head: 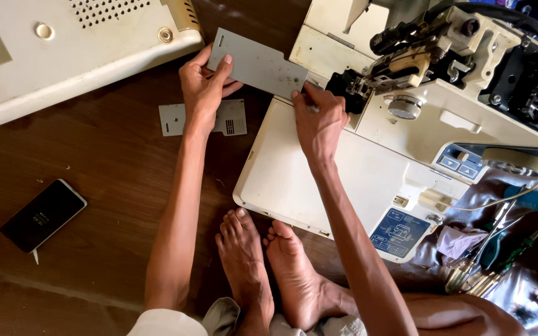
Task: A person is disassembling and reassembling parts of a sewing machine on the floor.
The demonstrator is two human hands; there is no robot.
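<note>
I hold a flat grey rectangular metal plate near the top centre of the frame, between both hands. My left hand grips its left end, thumb on top and fingers curled under it. My right hand pinches the plate's lower right corner, right beside the dark needle mechanism of the opened cream-coloured sewing machine lying across the right half of the frame. Just below my left hand, a smaller grey slotted plate lies on the dark brown wooden floor. A cream plastic machine cover fills the upper left. A black phone rests at lower left, and screwdrivers with coloured handles lie at lower right. My bare feet touch the machine's lower edge.
</note>
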